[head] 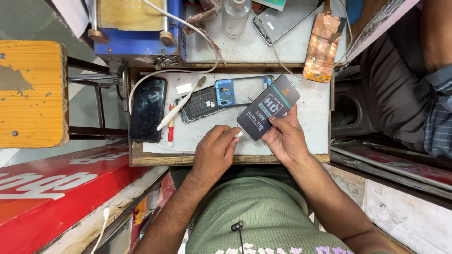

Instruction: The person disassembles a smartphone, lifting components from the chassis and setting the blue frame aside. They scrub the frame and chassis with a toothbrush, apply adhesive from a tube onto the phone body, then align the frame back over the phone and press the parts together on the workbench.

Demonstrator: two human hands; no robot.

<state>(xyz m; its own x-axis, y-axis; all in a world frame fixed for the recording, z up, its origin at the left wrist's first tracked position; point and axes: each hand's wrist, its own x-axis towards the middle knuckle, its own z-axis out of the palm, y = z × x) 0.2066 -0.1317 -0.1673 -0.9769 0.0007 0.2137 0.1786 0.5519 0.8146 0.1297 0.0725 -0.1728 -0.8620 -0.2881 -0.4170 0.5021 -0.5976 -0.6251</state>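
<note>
The right hand [286,137] holds a flat dark packet [268,107] at its lower corner, the thumb on the printed face and the fingers closed behind it, so this hand is clamped on the packet. The packet is lifted a little over the bench [310,113], and its long axis runs on a diagonal, from the lower left near the hands to the upper right away from the person. The left hand [214,150] is just beside the lower left edge of the packet; its fingers are pressed together on a small white tab [238,134], which seems to touch the edge of the packet, but I cannot tell if the tab belongs to it. So both hands meet at the near end of the packet, the left hand from the left side and the right hand from the right side. Behind the packet, further from the person, lies an opened phone frame [221,96] with a blue part, and a white toothbrush [181,103] lies across it at a slant. A small red and white tool [170,129] is beside the toothbrush, and a black phone [148,109] lies flat at the left end of the bench. On the upper shelf stands a clear bottle [234,16]; what is inside I cannot tell.
</note>
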